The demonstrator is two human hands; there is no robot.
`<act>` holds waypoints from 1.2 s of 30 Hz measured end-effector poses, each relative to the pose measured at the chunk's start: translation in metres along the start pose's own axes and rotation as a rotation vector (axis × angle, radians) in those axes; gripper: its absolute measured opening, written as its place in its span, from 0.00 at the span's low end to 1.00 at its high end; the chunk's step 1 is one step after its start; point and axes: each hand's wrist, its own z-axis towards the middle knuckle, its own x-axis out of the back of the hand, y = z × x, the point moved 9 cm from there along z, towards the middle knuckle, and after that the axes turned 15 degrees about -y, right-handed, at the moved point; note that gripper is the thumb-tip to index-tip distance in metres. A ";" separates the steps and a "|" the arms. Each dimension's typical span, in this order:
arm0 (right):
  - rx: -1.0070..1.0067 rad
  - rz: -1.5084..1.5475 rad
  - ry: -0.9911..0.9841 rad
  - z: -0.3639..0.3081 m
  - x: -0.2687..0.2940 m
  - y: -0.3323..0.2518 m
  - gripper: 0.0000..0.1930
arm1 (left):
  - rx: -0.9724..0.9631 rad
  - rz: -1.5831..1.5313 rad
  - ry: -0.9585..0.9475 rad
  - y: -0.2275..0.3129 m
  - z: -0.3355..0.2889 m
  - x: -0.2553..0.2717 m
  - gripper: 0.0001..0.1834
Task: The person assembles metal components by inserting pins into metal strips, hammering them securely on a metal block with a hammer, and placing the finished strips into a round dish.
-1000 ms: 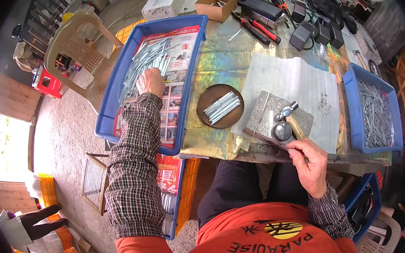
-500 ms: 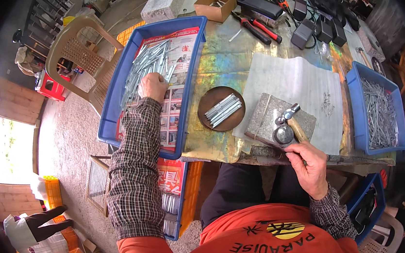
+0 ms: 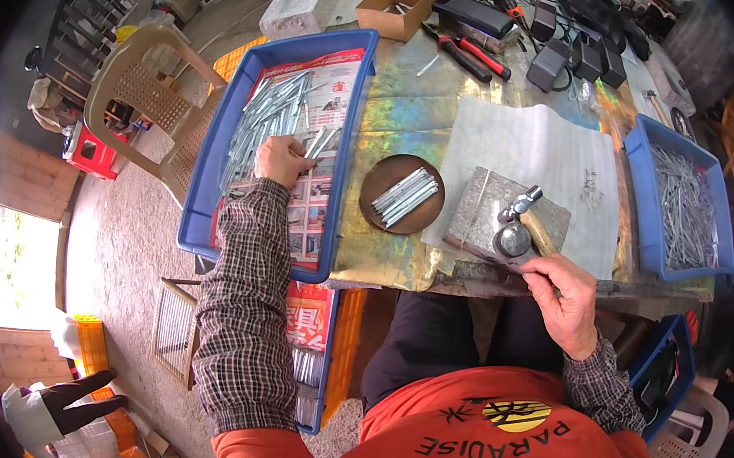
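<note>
My left hand (image 3: pixel 279 161) is inside a long blue tray (image 3: pixel 326 249), fingers pinched at the ends of a few silvery metal rods (image 3: pixel 321 141). Beside it lies a loose heap of similar rods (image 3: pixel 269 113) on newspaper. My right hand (image 3: pixel 564 303) is closed at the table's front edge, by the wooden handle of a hammer (image 3: pixel 542 228); what its fingers hold is hidden. The hammer rests on a grey stone block (image 3: pixel 481 206), next to a round metal piece (image 3: pixel 512 240). Between the hands, a round brown dish (image 3: pixel 396 166) holds a neat bundle of rods (image 3: pixel 406 197).
A blue bin (image 3: pixel 645 202) of thin metal pieces stands at right. White sheeting (image 3: pixel 499 132) lies under the block, with small bits on it. Red-handled pliers (image 3: pixel 467 53), black adapters (image 3: pixel 550 63) and cardboard boxes (image 3: pixel 395 16) are at the back. A chair (image 3: pixel 142 92) stands left.
My left hand has shifted slightly, and a few rods now show at its fingertips, apart from the heap. My right hand stays by the hammer's handle.
</note>
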 end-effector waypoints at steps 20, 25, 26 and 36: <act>-0.097 -0.148 0.228 -0.036 0.064 0.036 0.02 | -0.093 0.311 0.187 -0.002 -0.012 0.013 0.09; -0.167 -0.286 0.268 -0.039 0.078 0.087 0.02 | -0.125 0.125 0.266 0.000 -0.021 0.024 0.09; -0.176 -0.286 0.270 -0.039 0.078 0.094 0.02 | -0.139 0.005 0.271 0.011 -0.029 0.028 0.09; -0.154 -0.572 0.127 -0.013 0.048 0.123 0.10 | -0.346 -0.755 0.061 0.126 -0.102 0.002 0.09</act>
